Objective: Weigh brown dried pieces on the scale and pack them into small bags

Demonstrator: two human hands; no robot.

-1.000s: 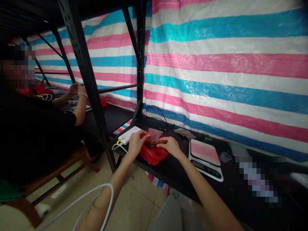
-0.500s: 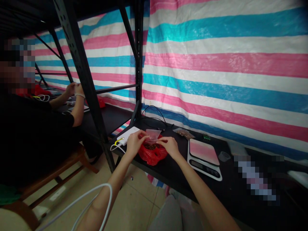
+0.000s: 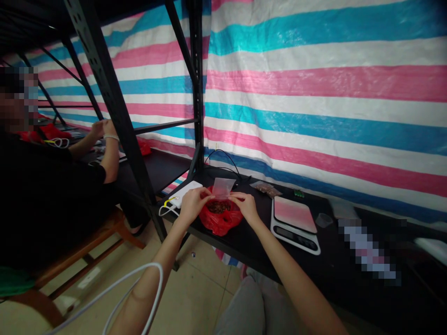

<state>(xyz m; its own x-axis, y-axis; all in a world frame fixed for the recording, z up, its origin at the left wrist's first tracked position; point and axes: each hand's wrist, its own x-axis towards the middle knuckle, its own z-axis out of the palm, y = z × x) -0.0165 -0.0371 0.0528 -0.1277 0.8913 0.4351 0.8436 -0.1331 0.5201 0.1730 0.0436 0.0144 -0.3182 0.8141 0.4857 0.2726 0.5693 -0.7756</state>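
Note:
A small clear plastic bag [image 3: 224, 187] is stretched between my two hands, above a red plastic bag [image 3: 219, 225]. My left hand [image 3: 193, 203] pinches its left edge, and my right hand [image 3: 246, 207] pinches the right edge. Small brown pieces [image 3: 219, 207] lie inside the opened red bag on the black shelf. No contents can be made out in the clear bag. Beside my left hand is a white power bank [image 3: 186, 190] with a white cable. To the right of my right hand sits a kitchen scale [image 3: 295, 218] with a pinkish plate.
Behind the scale lie a filled clear packet [image 3: 266, 189] and a small green item [image 3: 299, 193]. A clear plastic cup [image 3: 324, 220] is right of the scale. Black shelf posts [image 3: 111, 102] rise at left, where another person [image 3: 52, 186] sits. A white cable [image 3: 157, 267] loops by my left forearm.
The clear bag is held slightly higher over the red bag, and more of the brown pieces shows. Both hands still pinch the clear bag. The view has shifted slightly.

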